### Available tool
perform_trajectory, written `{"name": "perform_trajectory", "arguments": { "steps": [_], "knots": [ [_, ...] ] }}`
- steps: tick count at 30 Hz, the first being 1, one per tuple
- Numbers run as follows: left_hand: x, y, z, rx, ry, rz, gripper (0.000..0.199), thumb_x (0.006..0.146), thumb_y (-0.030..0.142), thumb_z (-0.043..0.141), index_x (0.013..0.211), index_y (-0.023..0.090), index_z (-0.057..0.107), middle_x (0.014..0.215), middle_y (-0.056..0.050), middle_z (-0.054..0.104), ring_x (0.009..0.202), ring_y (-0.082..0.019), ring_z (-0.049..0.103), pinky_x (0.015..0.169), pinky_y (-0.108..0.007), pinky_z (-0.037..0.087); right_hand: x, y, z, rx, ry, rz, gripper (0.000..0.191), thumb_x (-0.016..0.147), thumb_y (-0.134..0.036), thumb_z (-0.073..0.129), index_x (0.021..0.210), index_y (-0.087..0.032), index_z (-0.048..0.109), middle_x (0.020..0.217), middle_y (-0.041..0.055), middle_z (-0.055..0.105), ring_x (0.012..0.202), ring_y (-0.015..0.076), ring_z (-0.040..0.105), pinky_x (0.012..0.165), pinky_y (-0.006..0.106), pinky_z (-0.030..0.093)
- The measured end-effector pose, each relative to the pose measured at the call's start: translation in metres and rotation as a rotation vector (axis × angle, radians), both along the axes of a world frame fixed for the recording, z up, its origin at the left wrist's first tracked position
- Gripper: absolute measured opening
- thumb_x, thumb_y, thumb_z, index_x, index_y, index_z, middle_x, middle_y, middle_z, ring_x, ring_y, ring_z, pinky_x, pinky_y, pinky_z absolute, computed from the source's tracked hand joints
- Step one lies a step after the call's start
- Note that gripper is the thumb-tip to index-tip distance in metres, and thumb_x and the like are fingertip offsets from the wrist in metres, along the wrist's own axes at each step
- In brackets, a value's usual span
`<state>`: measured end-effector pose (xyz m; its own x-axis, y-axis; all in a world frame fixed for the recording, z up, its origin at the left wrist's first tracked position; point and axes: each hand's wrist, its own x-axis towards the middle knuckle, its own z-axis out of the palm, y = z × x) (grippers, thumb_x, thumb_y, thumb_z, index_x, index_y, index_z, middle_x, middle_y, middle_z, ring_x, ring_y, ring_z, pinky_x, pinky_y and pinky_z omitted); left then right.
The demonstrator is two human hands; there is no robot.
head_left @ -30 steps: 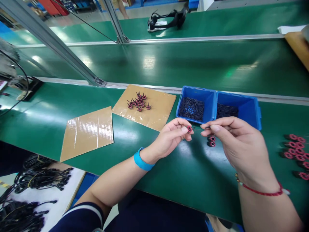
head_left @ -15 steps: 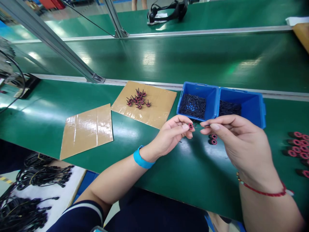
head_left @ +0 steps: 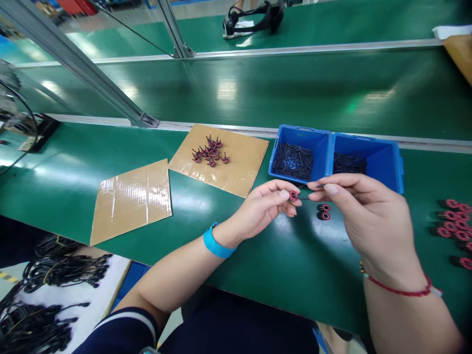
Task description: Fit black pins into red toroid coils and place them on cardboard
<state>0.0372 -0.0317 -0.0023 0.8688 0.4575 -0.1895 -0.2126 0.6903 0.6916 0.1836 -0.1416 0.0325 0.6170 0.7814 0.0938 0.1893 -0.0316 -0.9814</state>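
My left hand [head_left: 271, 202] pinches a small red-and-black motor stator [head_left: 293, 195] between thumb and fingers. Thin leads stick out of it to the right. Close by on the right, my right hand [head_left: 363, 211] is closed, thumb against forefinger, on a short thin black tube [head_left: 320, 186], mostly hidden by the fingers. A lead spans the narrow gap between the hands; whether it enters the tube I cannot tell. Two more stators [head_left: 324, 211] stand on the green table just below the right fingertips. Behind the hands, a blue bin [head_left: 278, 169] holds many short black tubes [head_left: 297, 160].
A second blue bin [head_left: 383, 157] with black tubes adjoins the first. Several stators with dark leads [head_left: 210, 152] lie on a cardboard sheet [head_left: 236, 177]; another sheet [head_left: 129, 201] lies left. More stators [head_left: 455, 221] stand far right. A metal post [head_left: 92, 73] slants across the left.
The stator in my left hand has turned a little and shifted slightly down. My right fingers have moved slightly, still close to its leads. The whole view has shifted slightly.
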Motion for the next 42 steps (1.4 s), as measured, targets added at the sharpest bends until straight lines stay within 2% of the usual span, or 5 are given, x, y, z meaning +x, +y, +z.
{"name": "perform_trajectory", "arguments": {
  "steps": [18, 23, 26, 33, 42],
  "knots": [
    [-0.001, -0.002, 0.002, 0.027, 0.004, -0.03, 0.021, 0.082, 0.031, 0.078, 0.092, 0.015, 0.071, 0.083, -0.003, 0.069, 0.069, -0.01, 0.064, 0.069, -0.025, 0.048, 0.001, -0.001, 0.001, -0.04, -0.082, 0.102, 0.007, 0.091, -0.025, 0.071, 0.092, -0.026, 0.078, 0.085, -0.0002, 0.08, 0.075, 0.0129, 0.076, 0.067, 0.022, 0.062],
    [-0.001, -0.001, 0.0, -0.015, -0.013, -0.02, 0.018, 0.082, 0.028, 0.078, 0.092, 0.015, 0.072, 0.082, -0.003, 0.071, 0.068, -0.01, 0.065, 0.069, -0.024, 0.049, 0.004, -0.003, -0.002, -0.034, -0.105, 0.188, 0.039, 0.091, -0.018, 0.065, 0.128, -0.029, 0.068, 0.122, 0.0046, 0.077, 0.094, 0.0173, 0.077, 0.078, 0.031, 0.064],
    [0.0, 0.009, 0.001, -0.055, -0.053, 0.038, 0.019, 0.082, 0.025, 0.076, 0.098, 0.016, 0.073, 0.085, -0.005, 0.073, 0.07, -0.011, 0.066, 0.071, -0.025, 0.051, 0.007, 0.0, -0.008, -0.052, -0.156, 0.168, 0.036, 0.092, -0.02, 0.061, 0.127, -0.027, 0.066, 0.121, 0.0061, 0.077, 0.095, 0.0186, 0.077, 0.08, 0.033, 0.064],
    [-0.006, 0.048, 0.013, -0.099, -0.019, 0.373, 0.016, 0.091, 0.013, 0.058, 0.098, 0.014, 0.072, 0.092, -0.005, 0.075, 0.078, -0.011, 0.069, 0.084, -0.025, 0.052, -0.015, 0.029, -0.027, -0.4, -0.885, 0.51, 0.019, 0.092, -0.018, 0.058, 0.105, -0.017, 0.071, 0.102, 0.0089, 0.076, 0.092, 0.025, 0.074, 0.083, 0.039, 0.059],
    [-0.022, 0.078, 0.029, -0.122, -0.028, 0.671, 0.01, 0.094, 0.016, 0.056, 0.088, 0.015, 0.065, 0.082, -0.001, 0.071, 0.071, -0.007, 0.065, 0.081, -0.022, 0.05, -0.037, 0.065, -0.032, -0.584, -1.368, 0.472, 0.037, 0.095, -0.007, 0.041, 0.124, -0.003, 0.064, 0.095, 0.0189, 0.074, 0.075, 0.0266, 0.069, 0.063, 0.036, 0.05]
  ]
}}
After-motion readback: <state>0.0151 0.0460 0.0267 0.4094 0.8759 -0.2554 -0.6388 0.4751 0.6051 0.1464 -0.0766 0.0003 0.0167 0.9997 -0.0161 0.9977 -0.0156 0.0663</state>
